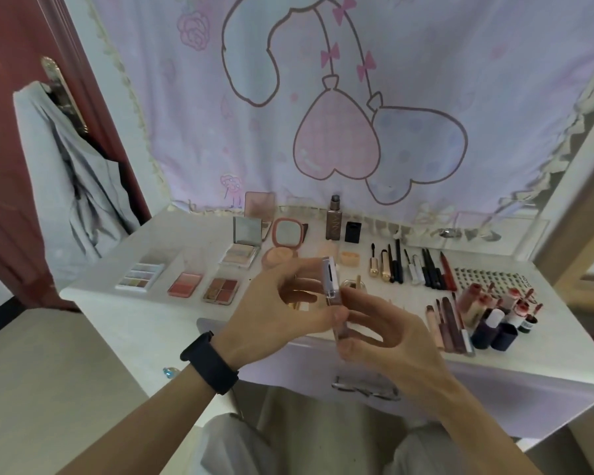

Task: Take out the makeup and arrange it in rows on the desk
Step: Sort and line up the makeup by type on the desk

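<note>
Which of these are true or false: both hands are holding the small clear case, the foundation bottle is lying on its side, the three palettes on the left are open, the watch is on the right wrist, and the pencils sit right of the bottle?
1. Both hands hold the small clear case. True: left hand and right hand grip it above the desk.
2. The foundation bottle lies on its side. False: it stands upright.
3. The three palettes on the left are open. True.
4. The black watch is on the right wrist. False: left wrist.
5. The pencils sit right of the bottle. True.
</note>
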`<action>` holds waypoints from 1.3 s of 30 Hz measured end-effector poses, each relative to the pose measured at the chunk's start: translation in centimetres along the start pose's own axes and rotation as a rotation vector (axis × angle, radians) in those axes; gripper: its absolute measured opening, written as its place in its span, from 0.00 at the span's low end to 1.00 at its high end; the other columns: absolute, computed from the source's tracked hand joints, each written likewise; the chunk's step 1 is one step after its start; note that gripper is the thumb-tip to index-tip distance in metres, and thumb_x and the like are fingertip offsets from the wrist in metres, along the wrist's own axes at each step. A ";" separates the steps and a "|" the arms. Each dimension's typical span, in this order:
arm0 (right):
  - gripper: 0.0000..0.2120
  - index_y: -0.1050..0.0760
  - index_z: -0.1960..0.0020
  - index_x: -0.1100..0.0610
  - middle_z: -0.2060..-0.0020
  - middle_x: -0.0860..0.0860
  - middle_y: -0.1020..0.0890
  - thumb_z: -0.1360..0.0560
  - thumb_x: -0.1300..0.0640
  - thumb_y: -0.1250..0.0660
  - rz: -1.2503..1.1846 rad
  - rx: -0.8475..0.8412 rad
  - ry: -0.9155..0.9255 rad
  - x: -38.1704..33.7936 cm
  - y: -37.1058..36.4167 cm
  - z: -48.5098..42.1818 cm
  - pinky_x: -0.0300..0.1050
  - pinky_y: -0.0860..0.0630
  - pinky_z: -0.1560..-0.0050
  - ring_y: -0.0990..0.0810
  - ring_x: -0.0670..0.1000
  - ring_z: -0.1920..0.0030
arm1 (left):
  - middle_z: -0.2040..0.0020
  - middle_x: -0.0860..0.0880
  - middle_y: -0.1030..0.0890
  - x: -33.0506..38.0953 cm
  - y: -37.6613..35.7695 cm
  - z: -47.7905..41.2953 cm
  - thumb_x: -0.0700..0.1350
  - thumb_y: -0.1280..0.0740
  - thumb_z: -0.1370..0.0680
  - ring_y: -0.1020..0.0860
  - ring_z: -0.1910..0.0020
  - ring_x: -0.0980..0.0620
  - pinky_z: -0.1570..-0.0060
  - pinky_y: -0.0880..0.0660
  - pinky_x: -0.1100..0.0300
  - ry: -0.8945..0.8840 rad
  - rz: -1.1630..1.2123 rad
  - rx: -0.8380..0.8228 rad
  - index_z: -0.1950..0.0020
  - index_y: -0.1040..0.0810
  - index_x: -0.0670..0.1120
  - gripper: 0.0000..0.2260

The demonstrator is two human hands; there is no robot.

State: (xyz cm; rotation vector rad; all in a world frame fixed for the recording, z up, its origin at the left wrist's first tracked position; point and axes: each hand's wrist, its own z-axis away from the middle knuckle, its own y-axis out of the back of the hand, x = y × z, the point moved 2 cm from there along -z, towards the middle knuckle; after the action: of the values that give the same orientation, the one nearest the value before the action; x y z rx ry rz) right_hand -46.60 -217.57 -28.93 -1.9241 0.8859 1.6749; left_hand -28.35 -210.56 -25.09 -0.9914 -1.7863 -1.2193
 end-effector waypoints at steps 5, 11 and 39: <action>0.46 0.29 0.29 0.48 0.37 0.51 0.18 0.42 0.32 0.21 -0.306 -0.126 -0.254 -0.2 0.5 -0.8 0.50 0.20 0.44 0.18 0.56 0.39 | 0.43 0.61 0.20 1.7 0.0 0.6 0.58 0.23 0.36 0.23 0.43 0.63 0.43 0.27 0.70 -0.244 -0.358 -0.011 0.33 0.25 0.54 0.32; 0.38 0.27 0.30 0.53 0.40 0.53 0.16 0.37 0.45 0.20 -0.233 -0.141 -0.198 -1.1 -0.1 -1.2 0.52 0.19 0.43 0.17 0.56 0.40 | 0.37 0.68 0.27 1.9 -0.1 1.1 0.57 0.22 0.34 0.28 0.36 0.66 0.37 0.30 0.68 -0.325 -0.461 -0.083 0.32 0.29 0.61 0.32; 0.46 0.35 0.25 0.38 0.32 0.42 0.24 0.38 0.48 0.17 0.139 -0.167 -0.077 -0.9 -0.6 -0.6 0.56 0.27 0.32 0.24 0.48 0.32 | 0.34 0.58 0.29 -0.5 -0.9 2.8 0.49 0.24 0.39 0.24 0.38 0.59 0.43 0.22 0.59 0.091 0.056 -0.140 0.27 0.42 0.60 0.45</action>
State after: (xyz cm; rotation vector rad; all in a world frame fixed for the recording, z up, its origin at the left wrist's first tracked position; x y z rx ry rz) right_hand -45.79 -217.39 -27.98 -1.9283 0.8931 1.9459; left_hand -29.34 -208.16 -26.64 -1.0413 -1.6105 -1.3475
